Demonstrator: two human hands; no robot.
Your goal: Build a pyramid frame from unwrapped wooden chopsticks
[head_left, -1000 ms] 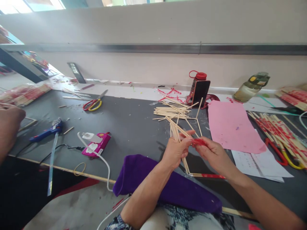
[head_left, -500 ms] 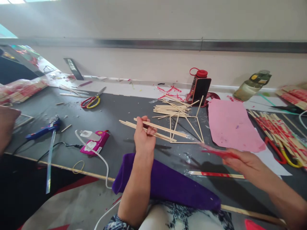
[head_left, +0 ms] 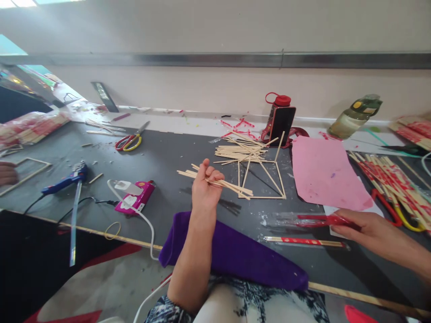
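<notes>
My left hand [head_left: 206,190] is closed around several bare wooden chopsticks [head_left: 237,186], held above the table. Farther right, my right hand [head_left: 365,231] grips a flattened clear-and-red plastic wrapper [head_left: 286,220], which looks emptied. Just below it lies a wrapped pair of chopsticks [head_left: 303,242]. Behind my left hand a frame of joined sticks [head_left: 262,197] stands in front of a loose pile of chopsticks [head_left: 230,153]. Beyond my right hand is a pink sheet [head_left: 325,175] over white paper.
A glue gun [head_left: 63,179], a magenta power box [head_left: 136,197] and scissors [head_left: 128,141] lie leftward. A phone [head_left: 282,126] leans on a red bottle. Wrapped chopsticks [head_left: 387,184] fill the right. Purple cloth [head_left: 235,255] hangs over the near edge. Another person's hand [head_left: 7,174] is far left.
My right hand has drawn the wrapper away to the right and slightly down, clear of the chopsticks. My left fingers have curled tighter round them. The other person's hand has shifted back.
</notes>
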